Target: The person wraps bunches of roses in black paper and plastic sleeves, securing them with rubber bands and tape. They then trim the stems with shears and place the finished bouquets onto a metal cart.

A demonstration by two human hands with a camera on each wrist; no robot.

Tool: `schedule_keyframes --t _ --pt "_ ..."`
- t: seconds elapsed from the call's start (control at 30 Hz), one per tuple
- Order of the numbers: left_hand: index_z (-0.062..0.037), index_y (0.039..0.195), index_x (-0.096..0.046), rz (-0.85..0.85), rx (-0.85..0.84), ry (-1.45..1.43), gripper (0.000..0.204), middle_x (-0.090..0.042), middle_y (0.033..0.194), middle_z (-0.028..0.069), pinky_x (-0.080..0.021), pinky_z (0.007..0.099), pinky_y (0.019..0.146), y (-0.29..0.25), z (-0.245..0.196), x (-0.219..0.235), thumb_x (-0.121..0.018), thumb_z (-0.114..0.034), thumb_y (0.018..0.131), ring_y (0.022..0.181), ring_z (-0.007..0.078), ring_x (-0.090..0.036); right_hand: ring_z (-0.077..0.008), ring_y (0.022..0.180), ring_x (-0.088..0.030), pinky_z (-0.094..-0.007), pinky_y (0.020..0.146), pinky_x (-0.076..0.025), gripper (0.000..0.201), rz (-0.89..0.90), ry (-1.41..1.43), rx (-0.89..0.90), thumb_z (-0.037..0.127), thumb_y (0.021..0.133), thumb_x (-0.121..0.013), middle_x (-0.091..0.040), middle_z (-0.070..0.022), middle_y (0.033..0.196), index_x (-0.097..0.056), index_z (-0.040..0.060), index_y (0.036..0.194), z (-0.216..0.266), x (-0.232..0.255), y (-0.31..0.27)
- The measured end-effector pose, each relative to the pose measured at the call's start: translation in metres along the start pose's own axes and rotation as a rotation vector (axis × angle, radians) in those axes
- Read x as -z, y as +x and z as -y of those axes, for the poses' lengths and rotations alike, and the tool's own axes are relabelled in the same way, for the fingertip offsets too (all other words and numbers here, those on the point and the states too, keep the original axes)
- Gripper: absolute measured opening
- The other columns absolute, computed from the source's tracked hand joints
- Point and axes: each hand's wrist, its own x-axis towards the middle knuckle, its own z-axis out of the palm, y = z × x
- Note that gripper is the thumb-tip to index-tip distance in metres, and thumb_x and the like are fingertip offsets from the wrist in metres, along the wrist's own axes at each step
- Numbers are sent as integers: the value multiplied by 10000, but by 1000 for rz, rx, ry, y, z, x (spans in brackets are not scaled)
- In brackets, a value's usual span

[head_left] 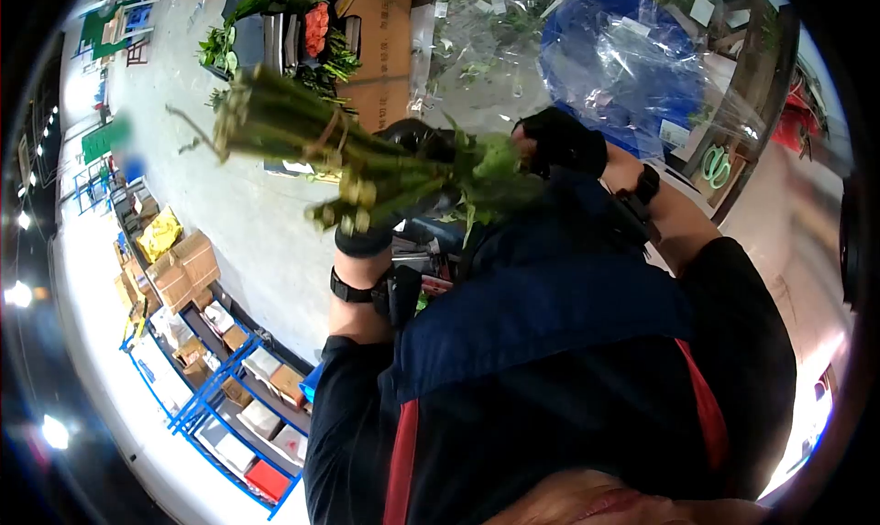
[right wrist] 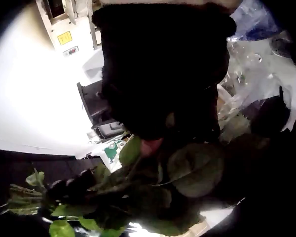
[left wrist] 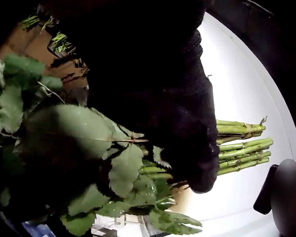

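Note:
In the head view, a thick bunch of cut green stems (head_left: 284, 126) points to the left, its trimmed ends raised toward the camera and a tie round part of it. My left hand (head_left: 426, 145), in a black glove, grips the bunch near its middle. The left wrist view has that gloved hand (left wrist: 158, 98) wrapped over the stems (left wrist: 244, 153), with broad toothed leaves (left wrist: 84, 131) on the other side. At the leafy end is my black-gloved right hand (head_left: 564, 142). A bare fingertip (right wrist: 150, 147) touches the leaves (right wrist: 195, 168) in the right wrist view; dark shadow hides its other fingers.
Clear plastic wrap covers a round blue thing (head_left: 623, 67) at upper right, with green-handled scissors (head_left: 715, 168) beside it. Leaf scraps and plastic litter the floor (head_left: 486, 58). Beyond the stems stand orange-pink flowers (head_left: 315, 30) and cardboard (head_left: 380, 49). Blue shelving (head_left: 220, 378) holds boxes at lower left.

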Motion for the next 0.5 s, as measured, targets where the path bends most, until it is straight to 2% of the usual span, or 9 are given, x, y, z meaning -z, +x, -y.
schedule_keyframes --t 0.1,0.13,0.17,0.2,0.23,0.3,0.37,0.43,0.5 --pt "-52 1197 -491 -93 52 -155 560 -535 1177 104 -448 368 884 -42 24 15 -712 -350 778 1031 239 -533 -111 698 -592 -264 625 -474 159 -239 27 497 155 870 -610 -637 -58 783 -617 -1 842 -68 66 29" --pt "-44 1206 -481 -180 96 -359 578 -529 1197 114 -451 374 890 -54 23 13 -711 -358 779 1045 242 -534 -102 649 -577 -269 556 -462 195 -496 -438 807 180 878 -595 -633 -65 780 -615 -5 823 -75 99 24" --pt "-35 1215 -471 -277 124 -555 597 -523 1216 124 -454 379 895 -62 17 11 -710 -366 779 1058 245 -535 -106 719 -592 -277 556 -467 186 -779 -567 327 188 870 -610 -633 -68 816 -613 5 832 -69 122 4" --pt "-30 1213 -473 -260 160 -491 590 -528 1213 125 -454 382 898 -67 9 22 -709 -356 782 1057 245 -538 -110 790 -607 -286 556 -472 181 -886 -676 -220 195 862 -625 -633 -72 852 -611 16 842 -61 145 -17" --pt "-26 1211 -475 -249 191 -425 582 -532 1209 127 -454 385 900 -63 -3 36 -708 -345 784 1055 245 -542 -114 780 -610 -276 559 -475 168 -1026 -877 174 191 865 -626 -627 -83 861 -608 25 879 -80 175 -38" --pt "-16 1207 -479 -246 270 -282 567 -542 1203 130 -455 390 906 -53 -22 62 -707 -323 788 1051 244 -549 -152 790 -613 -283 628 -490 172 -1138 -1470 448 168 856 -634 -613 -108 885 -599 39 964 -83 193 -100" --pt "-1 1147 -529 -281 214 -250 429 -594 1066 122 -494 354 815 -28 -25 57 -672 -226 811 925 215 -594 -236 860 -601 -332 776 -484 220 -1325 -1273 229 143 839 -630 -609 -137 916 -593 54 1037 -107 222 -160" --pt "7 1060 -600 -507 253 -245 298 -653 890 74 -528 305 682 14 -56 15 -685 -56 782 760 177 -635 -319 968 -573 -393 888 -451 284 -1485 -970 -124 163 829 -606 -615 -163 985 -572 63 1093 -180 274 -234" --pt "9 1042 -606 -410 503 -284 362 -652 899 55 -515 281 673 46 -61 -3 -757 -83 726 787 139 -628 -357 1053 -555 -432 908 -447 359 -1609 -1184 -520 244 817 -584 -608 -190 1086 -546 59 1122 -197 253 -262"
